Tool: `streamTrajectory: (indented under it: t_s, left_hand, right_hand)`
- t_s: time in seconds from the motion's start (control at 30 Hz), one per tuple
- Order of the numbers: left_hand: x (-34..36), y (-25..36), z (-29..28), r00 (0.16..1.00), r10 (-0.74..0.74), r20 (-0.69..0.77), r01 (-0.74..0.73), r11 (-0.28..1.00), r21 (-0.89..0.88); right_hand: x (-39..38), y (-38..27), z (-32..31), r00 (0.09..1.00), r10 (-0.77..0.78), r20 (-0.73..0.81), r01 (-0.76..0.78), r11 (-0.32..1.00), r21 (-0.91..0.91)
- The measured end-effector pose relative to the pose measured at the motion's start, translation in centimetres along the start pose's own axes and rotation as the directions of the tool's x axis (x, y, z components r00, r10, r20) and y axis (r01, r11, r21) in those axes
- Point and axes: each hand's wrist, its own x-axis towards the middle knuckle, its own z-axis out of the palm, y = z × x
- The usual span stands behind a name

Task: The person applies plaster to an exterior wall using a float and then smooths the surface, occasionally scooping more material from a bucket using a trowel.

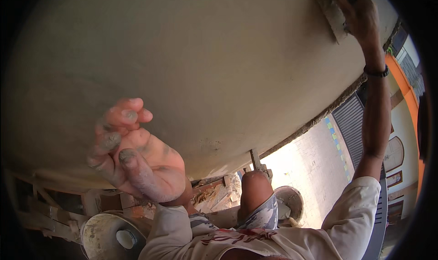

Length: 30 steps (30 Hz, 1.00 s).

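Note:
A broad, smooth surface of grey plaster (205, 64) fills most of the view. At its upper right, my right hand (365, 20) is closed round the handle of a plastering trowel (332, 20), whose thin blade lies against the plaster; the hand hides part of the handle. My left hand (141, 155) is raised in front of the plaster with its palm turned up. Its fingers are loosely curled, with the thumb apart from them, and nothing is in it. Grey mortar sticks to the thumb and fingertips.
A rough, broken edge (315, 118) bounds the plaster on the right. Below stand a pale bucket (93, 232) with something white inside and a darker bucket (299, 200) by my knee. A wooden post (255, 158) rises near the knee. Paving (315, 159) and a dark gate (350, 127) lie beyond.

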Motion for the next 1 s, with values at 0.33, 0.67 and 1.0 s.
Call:
streamTrajectory:
  t_s: [0.33,0.67,1.0]
  left_hand:
    - [-2.6,1.6,8.2,0.827,-0.411,0.385,0.488,0.863,-0.128]
    - [-2.4,2.6,8.5,0.383,-0.755,0.532,0.833,0.531,0.153]
    - [4.4,20.4,-22.7,-0.219,-0.931,-0.293,-0.022,-0.295,0.955]
  right_hand:
    - [-37.3,-2.3,14.9,0.82,0.021,0.571,-0.035,0.999,0.013]
    - [-42.0,0.2,8.9,0.805,0.219,0.552,-0.381,0.903,0.198]
    - [-45.0,-0.2,6.2,0.746,0.253,0.616,-0.427,0.892,0.15]
